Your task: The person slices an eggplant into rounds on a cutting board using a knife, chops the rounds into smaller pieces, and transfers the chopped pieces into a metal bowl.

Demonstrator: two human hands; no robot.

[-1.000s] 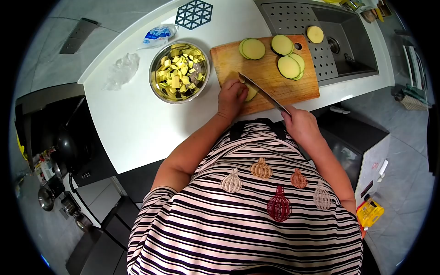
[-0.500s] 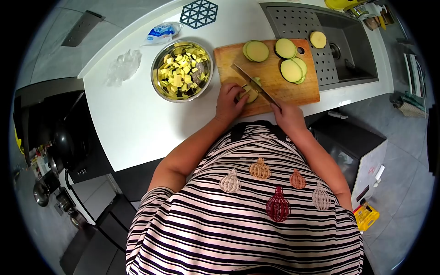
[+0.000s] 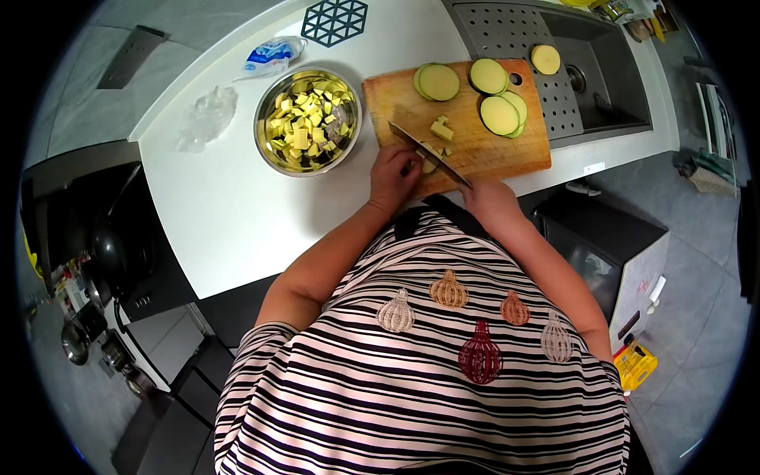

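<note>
My right hand (image 3: 491,202) is closed round the handle of a knife (image 3: 431,154), whose blade lies slantwise over the near left part of the wooden cutting board (image 3: 475,162). My left hand (image 3: 393,176) has its fingers curled on a pale green eggplant slice (image 3: 428,166), partly hidden by the blade and fingers. Just beyond the blade rest small cut pieces (image 3: 442,129). Whole round slices (image 3: 499,115) lie overlapping at the board's far side, with more slices (image 3: 438,82) at its far left. Left of the board stands a metal bowl (image 3: 260,138) of diced pieces.
Behind the bowl are a blue and white packet (image 3: 271,57) and a dark hexagonal trivet (image 3: 334,22). A crumpled clear bag (image 3: 207,119) lies at the left. The sink (image 3: 606,75) is at the back right, one slice (image 3: 545,59) on its perforated tray.
The knife and my right hand have shifted left, towards my left hand. Cut pieces now lie apart beyond the blade, and less of the slice shows under my left fingers.
</note>
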